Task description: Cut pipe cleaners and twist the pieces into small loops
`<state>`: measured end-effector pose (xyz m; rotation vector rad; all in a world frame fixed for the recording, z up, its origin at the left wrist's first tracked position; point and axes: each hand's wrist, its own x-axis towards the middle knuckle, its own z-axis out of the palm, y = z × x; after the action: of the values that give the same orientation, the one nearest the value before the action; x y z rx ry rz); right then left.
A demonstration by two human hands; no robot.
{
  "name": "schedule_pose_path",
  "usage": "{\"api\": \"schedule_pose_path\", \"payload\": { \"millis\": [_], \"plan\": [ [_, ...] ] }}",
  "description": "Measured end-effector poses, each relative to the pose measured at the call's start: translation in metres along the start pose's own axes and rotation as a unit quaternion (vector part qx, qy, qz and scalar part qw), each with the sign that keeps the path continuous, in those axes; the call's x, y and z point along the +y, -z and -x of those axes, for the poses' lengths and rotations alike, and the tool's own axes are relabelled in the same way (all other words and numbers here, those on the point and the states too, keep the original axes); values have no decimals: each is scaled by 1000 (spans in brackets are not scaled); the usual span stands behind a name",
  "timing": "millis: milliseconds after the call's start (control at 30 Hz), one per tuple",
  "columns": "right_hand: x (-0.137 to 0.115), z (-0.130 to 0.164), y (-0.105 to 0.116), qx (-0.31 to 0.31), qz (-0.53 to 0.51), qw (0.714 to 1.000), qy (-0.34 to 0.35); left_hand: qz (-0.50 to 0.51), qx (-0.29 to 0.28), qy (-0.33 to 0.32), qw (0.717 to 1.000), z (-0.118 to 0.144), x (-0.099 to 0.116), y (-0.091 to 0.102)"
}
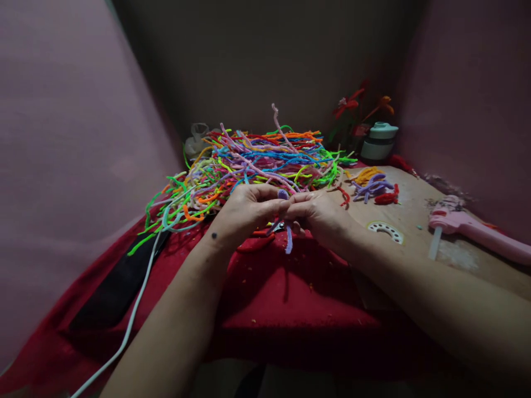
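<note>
One red cloth [265,298] covers the near and middle part of the work surface. On its far side lies one broad heap of fuzzy pipe cleaners [269,157], pink, blue, green, orange, yellow and purple, too tangled to count. To the right is one tan board [415,210].

Two bare forearms reach in from the near left and near right, and the hands meet just on the near side of the heap. The left hand [254,204] is bent in, its thumb laid along the curled forefinger; the right hand [318,216] faces it, knuckles toward the far side. The fingertips of both are pinched together, almost touching, around one purple pipe cleaner [289,240]. It is soft and fuzzy: a rounded end shows above the fingers, and a short, nearly straight tail hangs below them. The middle is hidden, so I cannot tell whether both ends belong to a single strand.

A long black flat object [112,287] lies near left, with one white cable [139,298] passing over it. One pink glue gun [477,224] rests on the board at the right, and one lidded jar [378,141] stands far right. Smaller still are three little bundles, orange [367,176], purple [370,188] and red [388,197], and one white arc-shaped piece [386,228] with dark spots.
</note>
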<state>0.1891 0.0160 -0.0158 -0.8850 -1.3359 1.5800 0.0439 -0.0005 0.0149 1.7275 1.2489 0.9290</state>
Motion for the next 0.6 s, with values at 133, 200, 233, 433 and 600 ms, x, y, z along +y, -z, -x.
{"api": "schedule_pose_path", "payload": {
  "millis": [133, 200, 233, 433, 600],
  "plan": [
    [2, -2, 2, 7, -8, 1000, 9, -100, 133, -103, 981, -1, -2, -10],
    [3, -3, 4, 10, -24, 999, 20, -155, 183, -175, 955, -2, -4, -15],
    [4, -3, 4, 8, -28, 999, 24, -164, 189, -188, 950, -2, -5, -17],
    [3, -3, 3, -15, -32, 999, 9, -113, 207, -187, 954, -3, -9, -18],
    [0, -4, 4, -24, -42, 999, 20, -41, 153, -122, 980, -4, -2, -9]
  ]
}}
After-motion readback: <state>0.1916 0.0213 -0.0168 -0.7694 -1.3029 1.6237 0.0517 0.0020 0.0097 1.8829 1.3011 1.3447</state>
